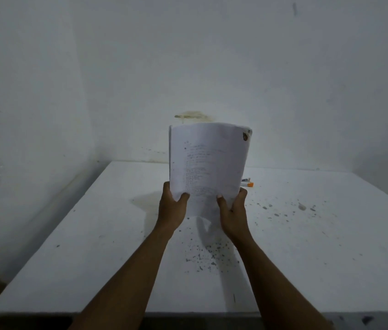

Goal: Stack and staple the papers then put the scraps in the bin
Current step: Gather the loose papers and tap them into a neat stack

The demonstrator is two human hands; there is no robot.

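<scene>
A stack of white printed papers (208, 160) stands upright above the white table (93, 246), bowed slightly, with a dark mark at its top right corner. My left hand (172, 207) grips its lower left edge, thumb on the front sheet. My right hand (233, 210) grips the lower right edge the same way. A small white object with an orange end (247, 184), perhaps a stapler, lies on the table behind the papers, mostly hidden by them. No bin is in view.
Dark specks and small scraps (207, 256) are scattered over the table's middle and right side. White walls close off the back and the left side. The table's front edge (188, 314) runs along the bottom.
</scene>
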